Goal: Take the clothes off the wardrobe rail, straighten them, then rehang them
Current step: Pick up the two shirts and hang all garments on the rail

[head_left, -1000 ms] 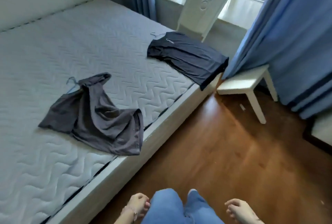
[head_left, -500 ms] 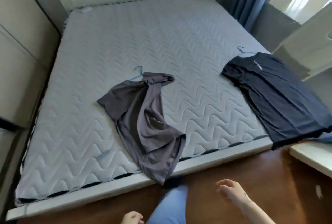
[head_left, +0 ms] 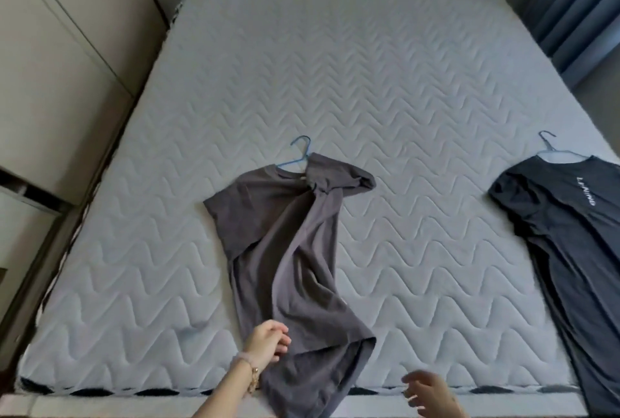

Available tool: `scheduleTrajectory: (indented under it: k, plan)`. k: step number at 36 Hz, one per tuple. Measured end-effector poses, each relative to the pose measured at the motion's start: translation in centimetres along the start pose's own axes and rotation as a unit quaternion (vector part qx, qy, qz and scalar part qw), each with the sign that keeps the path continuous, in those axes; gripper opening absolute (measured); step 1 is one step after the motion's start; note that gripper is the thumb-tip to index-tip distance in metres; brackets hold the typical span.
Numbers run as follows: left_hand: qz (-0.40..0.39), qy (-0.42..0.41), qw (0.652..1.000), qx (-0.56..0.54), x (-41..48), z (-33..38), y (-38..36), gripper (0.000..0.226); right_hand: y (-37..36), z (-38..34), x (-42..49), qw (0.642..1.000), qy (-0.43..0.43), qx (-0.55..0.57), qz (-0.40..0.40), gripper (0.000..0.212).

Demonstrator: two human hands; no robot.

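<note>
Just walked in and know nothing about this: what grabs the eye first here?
A twisted grey T-shirt on a blue wire hanger lies mid-bed on the pale quilted mattress, its hem over the near edge. A person's left hand touches that hem; the right hand hovers open nearby. A flat navy T-shirt lies at the mattress's right edge.

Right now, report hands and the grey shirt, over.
Left hand on the grey T-shirt's lower edge, grip unclear. Right hand open, off the cloth. Shirt twisted, on its blue hanger, on the mattress. Nothing in the way.
</note>
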State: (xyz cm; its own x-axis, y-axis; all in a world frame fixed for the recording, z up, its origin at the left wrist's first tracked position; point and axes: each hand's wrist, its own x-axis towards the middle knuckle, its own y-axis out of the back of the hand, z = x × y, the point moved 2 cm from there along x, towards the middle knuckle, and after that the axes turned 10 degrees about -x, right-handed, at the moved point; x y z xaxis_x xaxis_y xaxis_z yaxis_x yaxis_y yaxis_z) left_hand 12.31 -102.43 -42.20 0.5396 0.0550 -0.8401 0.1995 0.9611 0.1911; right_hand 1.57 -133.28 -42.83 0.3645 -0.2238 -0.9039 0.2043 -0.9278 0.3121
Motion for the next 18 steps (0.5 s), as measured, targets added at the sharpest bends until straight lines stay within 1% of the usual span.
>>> scheduleTrajectory:
  k: [3, 6, 8, 9, 11, 13, 15, 18]
  plan:
    - [0.029, -0.022, 0.999, -0.039, 3.8, 2.9, 1.1, 0.027, 1.4, -4.6, 3.6, 0.999, 0.030, -0.020, 0.003, 0.019]
    - [0.055, -0.038, 0.997, -0.047, 7.8, 5.3, 1.8, 0.028, 2.6, -8.9, 7.5, 0.997, 0.050, -0.066, 0.004, 0.023]
    - [0.067, -0.052, 0.995, -0.044, 10.3, 6.7, 2.1, 0.030, 3.5, -11.8, 10.3, 0.989, 0.085, -0.114, 0.043, 0.024]
    - [0.073, -0.064, 0.994, -0.041, 11.7, 7.5, 2.4, 0.031, 4.0, -12.9, 11.8, 0.980, 0.113, -0.150, 0.072, 0.023]
    - [0.103, -0.108, 0.989, 0.003, 15.0, 9.2, 3.1, 0.032, 4.8, -14.7, 14.6, 0.948, 0.155, -0.238, 0.142, 0.020]
    - [0.144, -0.159, 0.975, 0.056, 18.2, 11.4, 3.9, 0.026, 5.3, -16.0, 17.6, 0.908, 0.199, -0.305, 0.208, 0.035]
    - [0.181, -0.206, 0.957, 0.097, 20.9, 13.7, 4.4, 0.020, 5.2, -16.6, 20.3, 0.868, 0.231, -0.358, 0.255, 0.049]
    - [0.229, -0.271, 0.924, 0.146, 24.6, 17.7, 5.0, 0.022, 3.9, -17.1, 23.7, 0.832, 0.274, -0.376, 0.303, 0.055]
